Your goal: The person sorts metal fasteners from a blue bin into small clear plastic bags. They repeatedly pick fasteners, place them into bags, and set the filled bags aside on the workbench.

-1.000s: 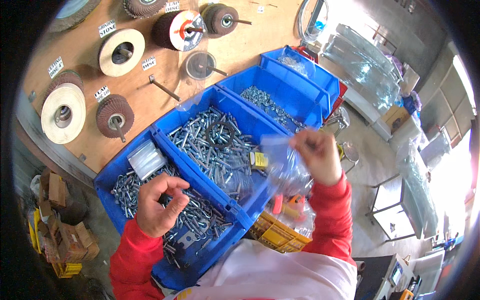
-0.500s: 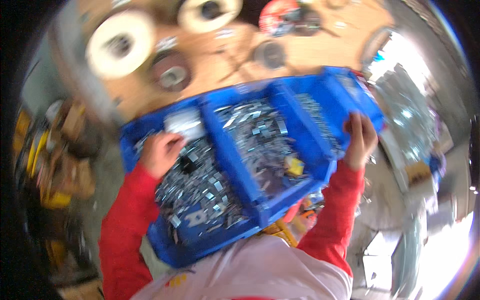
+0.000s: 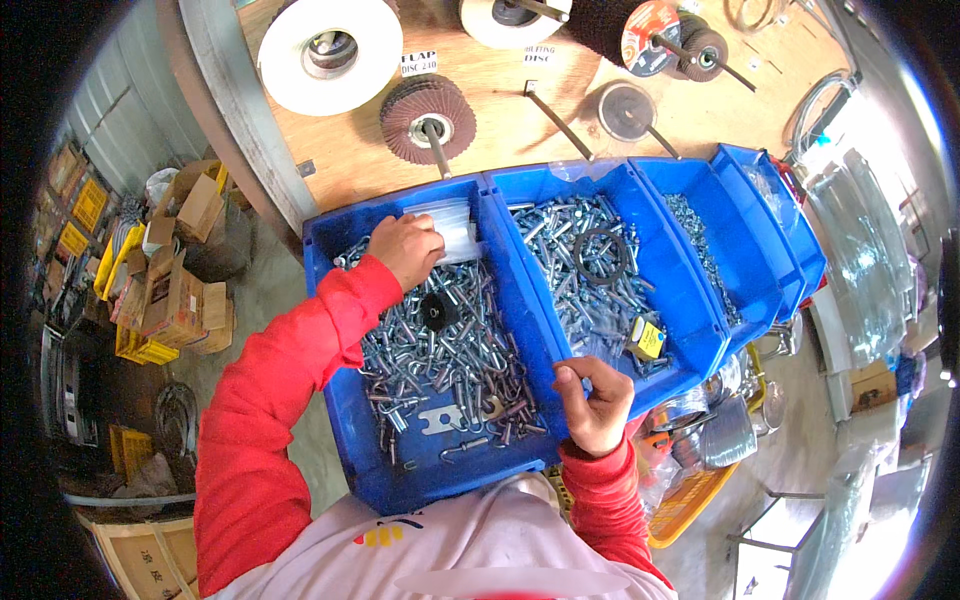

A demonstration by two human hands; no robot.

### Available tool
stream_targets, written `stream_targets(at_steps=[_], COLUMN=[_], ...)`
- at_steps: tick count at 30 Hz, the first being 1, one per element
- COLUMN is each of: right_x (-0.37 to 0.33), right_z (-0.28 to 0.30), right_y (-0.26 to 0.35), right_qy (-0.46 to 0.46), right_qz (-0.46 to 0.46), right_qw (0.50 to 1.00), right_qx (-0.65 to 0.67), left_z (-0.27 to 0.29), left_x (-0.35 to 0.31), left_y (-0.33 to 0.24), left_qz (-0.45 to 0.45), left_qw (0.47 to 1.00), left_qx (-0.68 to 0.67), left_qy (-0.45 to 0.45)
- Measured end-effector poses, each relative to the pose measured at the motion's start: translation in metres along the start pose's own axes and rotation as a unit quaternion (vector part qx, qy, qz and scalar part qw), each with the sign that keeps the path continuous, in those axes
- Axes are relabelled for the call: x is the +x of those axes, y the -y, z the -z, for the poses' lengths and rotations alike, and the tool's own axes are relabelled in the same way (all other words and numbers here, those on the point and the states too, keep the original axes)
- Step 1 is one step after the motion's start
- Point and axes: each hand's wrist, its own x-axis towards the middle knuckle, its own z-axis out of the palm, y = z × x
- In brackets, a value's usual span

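My left hand (image 3: pixel 408 248) is curled closed over the back of a blue bin (image 3: pixel 350 440) full of metal hooks and bolts (image 3: pixel 470 330). Its fingertips, partly hidden, rest by a stack of clear plastic bags (image 3: pixel 452 228). Near the front of the wall between this bin and its neighbour, my right hand (image 3: pixel 595 402) is closed, thumb against the bent index finger. Whatever it may hold is hidden. A black disc (image 3: pixel 437 311) lies on the hooks, and a flat slotted metal plate (image 3: pixel 441 419) sits near the bin's front.
The second blue bin (image 3: pixel 580 185) holds bolts, a dark ring (image 3: pixel 600 257) and a small yellow box (image 3: pixel 646 338). Further blue bins (image 3: pixel 735 225) stand to the right. Behind, rods project from a wooden board (image 3: pixel 330 150), carrying a flap disc (image 3: pixel 428 118) and other discs.
My right hand has gone from the smaller bins on the right to the wall beside the left bin. My left hand has come closer to the plastic bags. The view has shifted and sharpened.
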Motion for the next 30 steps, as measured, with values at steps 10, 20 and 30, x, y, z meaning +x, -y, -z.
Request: stream_targets(at_steps=[10, 20, 30], right_x=[0.003, 0.012, -0.006], right_z=[-0.014, -0.014, 0.000], right_y=[0.014, 0.026, 0.014], right_qy=[-0.030, 0.135, 0.013], right_qz=[0.175, -0.149, -0.175], right_qw=[0.975, 0.967, 0.970], right_qx=[-0.133, 0.155, 0.171], left_z=[0.085, 0.125, 0.115], left_x=[-0.014, -0.064, -0.127], left_y=[-0.068, -0.101, -0.113], left_qz=[0.095, 0.114, 0.251], left_qw=[0.929, 0.746, 0.628], left_qx=[-0.359, -0.606, -0.713], left_qy=[-0.003, 0.250, 0.184])
